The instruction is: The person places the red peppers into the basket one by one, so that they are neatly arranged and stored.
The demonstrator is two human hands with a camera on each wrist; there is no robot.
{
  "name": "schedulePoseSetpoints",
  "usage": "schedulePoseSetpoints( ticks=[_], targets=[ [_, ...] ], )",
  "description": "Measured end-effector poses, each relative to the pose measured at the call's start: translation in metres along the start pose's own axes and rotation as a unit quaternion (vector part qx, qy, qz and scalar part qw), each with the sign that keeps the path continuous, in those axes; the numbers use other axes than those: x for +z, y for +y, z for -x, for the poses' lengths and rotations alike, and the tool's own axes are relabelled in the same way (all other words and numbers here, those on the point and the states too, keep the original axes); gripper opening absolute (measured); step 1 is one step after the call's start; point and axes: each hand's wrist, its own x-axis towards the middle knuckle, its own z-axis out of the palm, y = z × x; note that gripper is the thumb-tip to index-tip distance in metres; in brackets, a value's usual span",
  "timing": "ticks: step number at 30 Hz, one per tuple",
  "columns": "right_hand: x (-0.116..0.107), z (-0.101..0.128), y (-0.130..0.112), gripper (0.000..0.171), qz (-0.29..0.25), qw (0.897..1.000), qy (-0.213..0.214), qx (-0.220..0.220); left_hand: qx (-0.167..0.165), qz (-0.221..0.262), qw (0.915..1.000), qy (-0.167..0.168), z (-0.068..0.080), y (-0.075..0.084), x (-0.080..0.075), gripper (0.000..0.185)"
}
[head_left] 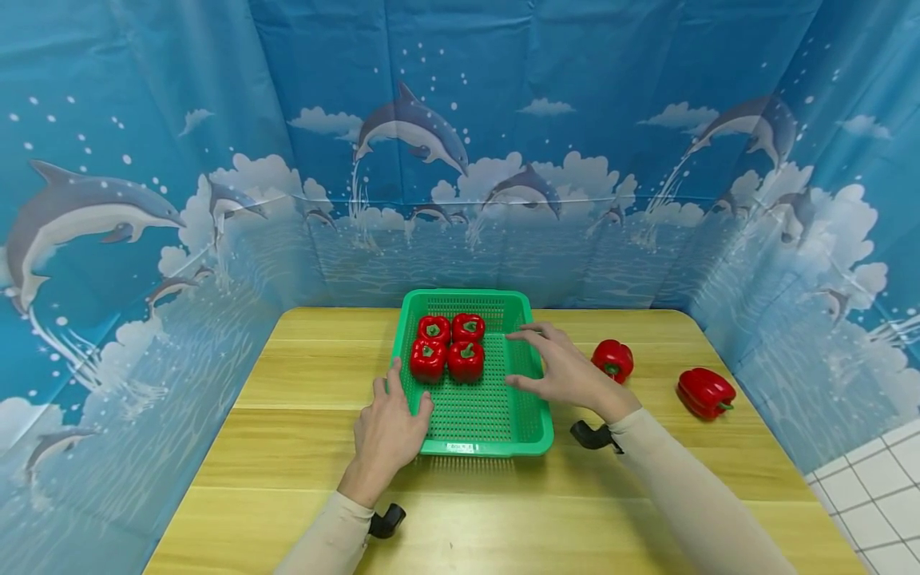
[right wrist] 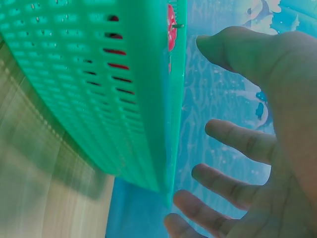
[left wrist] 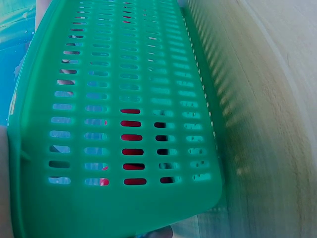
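Several red bell peppers stand grouped at the left inside a green plastic basket. My left hand lies over the basket's near left corner, fingers stretched along the left rim and thumb reaching inward. The basket's slotted wall fills the left wrist view, red showing through its slots. My right hand hovers over the right rim, thumb and fingers spread apart with nothing between them. Its spread fingers show beside the basket rim in the right wrist view.
Right of the basket, one red bell pepper sits close to my right wrist. Another red bell pepper lies on its side near the right edge of the wooden table. A blue dolphin-print curtain borders the back and sides.
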Motion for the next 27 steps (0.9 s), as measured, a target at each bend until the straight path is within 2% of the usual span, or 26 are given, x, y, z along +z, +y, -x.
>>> schedulePoseSetpoints(
  ticks=[19,27],
  targets=[
    [-0.007,0.019,0.025,0.075,0.002,0.999,0.041,0.001,0.000,0.001,1.0000,-0.001,0.000,0.001,-0.001,0.089],
    [-0.005,0.026,0.043,0.068,-0.001,0.998,0.070,0.002,-0.006,0.005,1.0000,0.000,0.000,0.001,0.000,0.088]
  ],
)
